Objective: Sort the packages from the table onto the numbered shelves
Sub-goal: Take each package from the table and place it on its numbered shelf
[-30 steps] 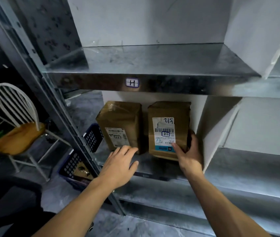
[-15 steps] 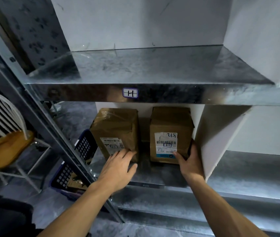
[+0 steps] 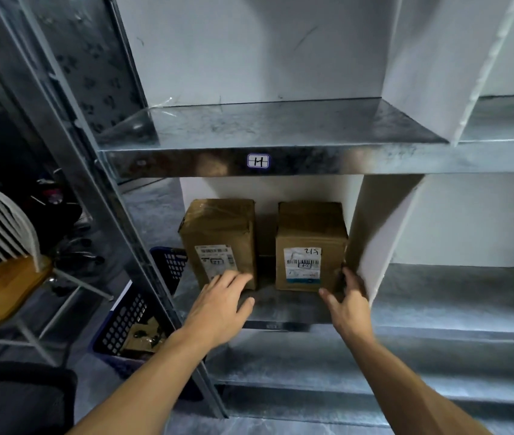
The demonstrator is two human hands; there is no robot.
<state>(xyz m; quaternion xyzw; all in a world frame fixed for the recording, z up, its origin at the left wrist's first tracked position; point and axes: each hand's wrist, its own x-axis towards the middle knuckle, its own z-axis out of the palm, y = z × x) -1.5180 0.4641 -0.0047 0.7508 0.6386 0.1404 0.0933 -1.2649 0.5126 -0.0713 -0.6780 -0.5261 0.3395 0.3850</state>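
Nearest me, both forearms rise from the bottom of the frame toward the lower shelf (image 3: 280, 312) at centre. My left hand (image 3: 218, 306) lies flat, fingers spread, its tips on the bottom front of the left package (image 3: 218, 237); my right hand (image 3: 348, 301) is loose against the lower right corner of the right package (image 3: 310, 243), gripping nothing. I judge I'm squaring them upright, labels outward for reading. Above them, the shelf label (image 3: 258, 160) marks the bay.
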